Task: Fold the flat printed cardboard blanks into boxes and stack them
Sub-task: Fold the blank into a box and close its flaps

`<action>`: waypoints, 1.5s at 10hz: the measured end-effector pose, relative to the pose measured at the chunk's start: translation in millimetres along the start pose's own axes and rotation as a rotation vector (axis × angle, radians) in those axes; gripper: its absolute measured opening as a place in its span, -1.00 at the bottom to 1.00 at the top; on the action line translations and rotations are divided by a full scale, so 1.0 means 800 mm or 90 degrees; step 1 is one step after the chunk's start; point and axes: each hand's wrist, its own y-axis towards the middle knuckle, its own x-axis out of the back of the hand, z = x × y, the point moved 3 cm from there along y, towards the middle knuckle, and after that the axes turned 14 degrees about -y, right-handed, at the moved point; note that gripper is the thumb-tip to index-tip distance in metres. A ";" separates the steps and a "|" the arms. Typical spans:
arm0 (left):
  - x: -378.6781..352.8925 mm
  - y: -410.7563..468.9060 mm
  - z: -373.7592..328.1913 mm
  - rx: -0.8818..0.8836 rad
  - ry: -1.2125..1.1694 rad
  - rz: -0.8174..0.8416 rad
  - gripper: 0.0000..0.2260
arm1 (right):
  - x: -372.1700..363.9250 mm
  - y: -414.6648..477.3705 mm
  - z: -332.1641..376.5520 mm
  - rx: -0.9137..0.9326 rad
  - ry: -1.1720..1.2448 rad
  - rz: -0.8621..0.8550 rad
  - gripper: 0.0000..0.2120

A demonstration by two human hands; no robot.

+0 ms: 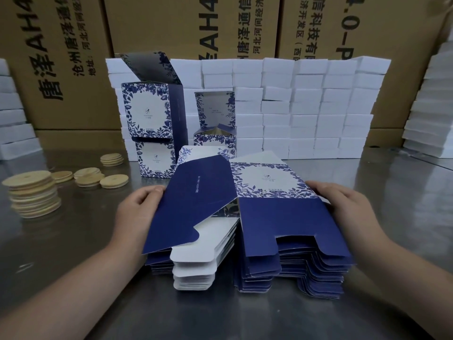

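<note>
Left hand point(141, 204) grips the raised blue side of the top blank point(269, 182), and right hand point(343, 201) grips its right edge. It lies on the pile point(306, 273) on the table point(73, 241).

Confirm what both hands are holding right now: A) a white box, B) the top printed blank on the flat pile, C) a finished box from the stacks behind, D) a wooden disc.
B: the left hand and the right hand grip opposite edges of the top printed blank, which is partly opened above the flat pile.
</note>
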 end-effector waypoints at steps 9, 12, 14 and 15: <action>-0.012 -0.024 -0.026 -0.095 -0.221 0.324 -0.61 | -0.008 -0.006 0.006 0.194 0.037 0.242 -0.64; -0.007 -0.024 -0.023 -0.134 -0.030 0.447 -0.27 | -0.015 0.015 0.015 0.234 -0.089 0.233 -0.47; -0.012 -0.035 -0.037 -0.201 0.136 0.441 -0.21 | -0.008 -0.024 0.035 0.389 -0.209 0.235 -0.44; -0.013 -0.036 -0.041 -0.232 0.181 0.426 -0.19 | -0.005 -0.023 0.039 0.309 -0.246 0.186 -0.33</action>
